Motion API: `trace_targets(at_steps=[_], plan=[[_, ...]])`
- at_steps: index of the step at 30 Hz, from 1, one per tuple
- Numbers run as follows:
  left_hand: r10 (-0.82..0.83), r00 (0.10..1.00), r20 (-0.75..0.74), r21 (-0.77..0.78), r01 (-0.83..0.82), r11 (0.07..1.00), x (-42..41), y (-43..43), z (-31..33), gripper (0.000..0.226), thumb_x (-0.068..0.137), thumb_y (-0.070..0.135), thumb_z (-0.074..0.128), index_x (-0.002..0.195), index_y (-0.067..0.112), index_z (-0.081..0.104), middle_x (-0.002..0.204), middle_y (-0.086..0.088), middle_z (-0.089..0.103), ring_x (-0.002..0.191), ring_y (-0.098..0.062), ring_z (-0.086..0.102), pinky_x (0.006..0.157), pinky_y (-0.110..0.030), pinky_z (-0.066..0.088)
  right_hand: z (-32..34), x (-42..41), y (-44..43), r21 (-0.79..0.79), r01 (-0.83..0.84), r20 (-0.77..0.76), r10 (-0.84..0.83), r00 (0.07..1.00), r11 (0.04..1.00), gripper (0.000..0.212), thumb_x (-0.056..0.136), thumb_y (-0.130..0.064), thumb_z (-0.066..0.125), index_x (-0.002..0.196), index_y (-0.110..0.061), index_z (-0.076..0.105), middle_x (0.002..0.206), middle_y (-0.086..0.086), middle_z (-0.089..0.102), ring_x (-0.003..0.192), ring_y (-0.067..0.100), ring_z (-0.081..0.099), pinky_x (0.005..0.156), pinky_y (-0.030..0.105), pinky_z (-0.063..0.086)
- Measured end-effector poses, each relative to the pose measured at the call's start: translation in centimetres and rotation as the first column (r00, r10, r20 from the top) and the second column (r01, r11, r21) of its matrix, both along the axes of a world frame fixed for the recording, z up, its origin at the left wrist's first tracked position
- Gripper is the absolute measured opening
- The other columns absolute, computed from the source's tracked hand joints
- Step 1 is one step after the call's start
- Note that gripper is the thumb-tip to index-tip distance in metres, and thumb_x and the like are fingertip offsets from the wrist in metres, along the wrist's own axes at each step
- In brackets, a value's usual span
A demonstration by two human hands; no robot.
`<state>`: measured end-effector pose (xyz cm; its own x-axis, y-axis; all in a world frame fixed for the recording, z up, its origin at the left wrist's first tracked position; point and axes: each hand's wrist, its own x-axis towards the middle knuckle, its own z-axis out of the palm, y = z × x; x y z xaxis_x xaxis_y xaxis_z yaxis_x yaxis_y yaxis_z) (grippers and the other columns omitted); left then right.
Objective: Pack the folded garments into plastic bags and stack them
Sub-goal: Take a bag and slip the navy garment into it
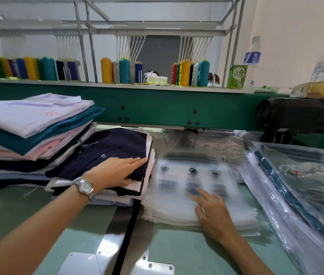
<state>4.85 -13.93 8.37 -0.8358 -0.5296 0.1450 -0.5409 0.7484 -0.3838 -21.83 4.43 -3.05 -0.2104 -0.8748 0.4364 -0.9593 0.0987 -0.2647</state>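
The dark blue shirt [105, 153] lies on top of a pile on the desk [177, 245], and the shirts under it are mostly hidden. The plastic bags [193, 187] just beside it look blurry. Packed bags [296, 185] lie at the right. My left hand [117, 171] rests flat on the shirt. My right hand [214, 215], fingers spread, touches the plastic bags.
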Motion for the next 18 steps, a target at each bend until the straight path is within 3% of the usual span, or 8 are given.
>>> trace_targets(at_steps=[2, 5, 7, 9, 11, 13, 16, 18], plan=[[-0.044, 0.998, 0.034, -0.018, 0.044, 0.999, -0.2, -0.4, 0.4, 0.088, 0.089, 0.027, 0.053, 0.153, 0.042, -0.005, 0.161, 0.007, 0.021, 0.131, -0.022, 0.047, 0.092, -0.039, 0.05, 0.0, -0.1, -0.1, 0.008, 0.004, -0.005, -0.003, 1.0, 1.0, 0.041, 0.096, -0.024, 0.042, 0.134, -0.028, 0.056, 0.153, -0.003, 0.037, 0.139, 0.006, 0.033, 0.118, 0.029, 0.011], [-0.025, 0.998, 0.052, -0.096, 0.03, 0.995, -0.9, -0.6, -0.2, 0.074, 0.097, 0.031, 0.049, 0.153, 0.044, 0.003, 0.162, 0.006, 0.018, 0.142, -0.023, 0.034, 0.107, -0.04, 0.04, 0.0, 0.0, 0.0, 0.02, 0.006, -0.006, -0.005, 1.0, 1.0, 0.041, 0.095, -0.024, 0.043, 0.134, -0.028, 0.056, 0.153, -0.002, 0.037, 0.139, 0.007, 0.034, 0.118, 0.03, 0.011], [0.02, 0.999, -0.046, -0.06, -0.023, 0.998, -0.9, -0.7, -1.4, 0.056, 0.101, 0.041, 0.042, 0.152, 0.042, 0.019, 0.16, 0.009, 0.024, 0.143, -0.024, 0.033, 0.109, -0.039, 0.037, 0.0, 0.1, 0.1, 0.012, 0.01, -0.005, -0.01, 1.0, 1.0, 0.04, 0.094, -0.023, 0.044, 0.132, -0.028, 0.057, 0.152, -0.001, 0.038, 0.138, 0.008, 0.035, 0.117, 0.03, 0.012], [0.048, 0.963, -0.267, 0.016, -0.046, 0.999, -0.7, -0.6, -2.3, 0.045, 0.103, 0.043, 0.038, 0.147, 0.039, 0.036, 0.15, 0.007, 0.044, 0.134, -0.024, 0.046, 0.102, -0.036, 0.042, 0.1, 0.1, 0.2, 0.004, 0.016, -0.009, -0.016, 1.0, 1.0, 0.04, 0.093, -0.027, 0.045, 0.131, -0.027, 0.058, 0.152, -0.001, 0.039, 0.138, 0.007, 0.036, 0.117, 0.03, 0.013], [0.079, 0.863, -0.5, 0.037, -0.07, 0.997, -0.8, -0.4, -2.5, 0.038, 0.103, 0.04, 0.038, 0.14, 0.033, 0.047, 0.113, 0.001, 0.068, 0.1, -0.026, 0.065, 0.076, -0.036, 0.049, 0.2, 0.1, 0.2, 0.012, 0.026, -0.03, -0.026, 0.999, 1.0, 0.042, 0.093, -0.036, 0.045, 0.132, -0.027, 0.058, 0.151, -0.003, 0.039, 0.138, 0.006, 0.035, 0.117, 0.03, 0.013], [0.152, 0.733, -0.663, 0.116, -0.1, 0.988, -1.2, -0.1, -2.1, 0.035, 0.104, 0.039, 0.037, 0.133, 0.025, 0.051, 0.079, -0.002, 0.068, 0.07, -0.027, 0.065, 0.06, -0.037, 0.047, 0.3, 0.1, 0.3, 0.018, 0.022, -0.031, -0.021, 0.999, 1.0, 0.048, 0.091, -0.045, 0.044, 0.132, -0.027, 0.057, 0.15, -0.004, 0.041, 0.138, 0.007, 0.036, 0.118, 0.031, 0.014], [0.251, 0.506, -0.825, 0.256, -0.061, 0.965, -1.6, 0.1, -1.1, 0.037, 0.105, 0.036, 0.036, 0.127, 0.013, 0.055, 0.058, 0.001, 0.058, 0.054, -0.023, 0.058, 0.054, -0.038, 0.046, 0.4, 0.5, 0.6, 0.006, 0.002, -0.036, -0.002, 0.999, 1.0, 0.058, 0.087, -0.054, 0.035, 0.134, -0.028, 0.055, 0.148, -0.007, 0.043, 0.137, 0.006, 0.036, 0.118, 0.032, 0.016], [0.26, 0.403, -0.878, 0.266, -0.041, 0.963, -1.5, 0.4, -0.6, 0.038, 0.105, 0.035, 0.036, 0.125, 0.009, 0.056, 0.054, 0.002, 0.054, 0.052, -0.021, 0.057, 0.055, -0.039, 0.046, 0.5, 0.9, 0.7, -0.023, -0.025, -0.008, 0.025, 1.0, 0.999, 0.058, 0.087, -0.054, 0.034, 0.136, -0.029, 0.054, 0.147, -0.008, 0.044, 0.137, 0.005, 0.035, 0.116, 0.029, 0.016]])
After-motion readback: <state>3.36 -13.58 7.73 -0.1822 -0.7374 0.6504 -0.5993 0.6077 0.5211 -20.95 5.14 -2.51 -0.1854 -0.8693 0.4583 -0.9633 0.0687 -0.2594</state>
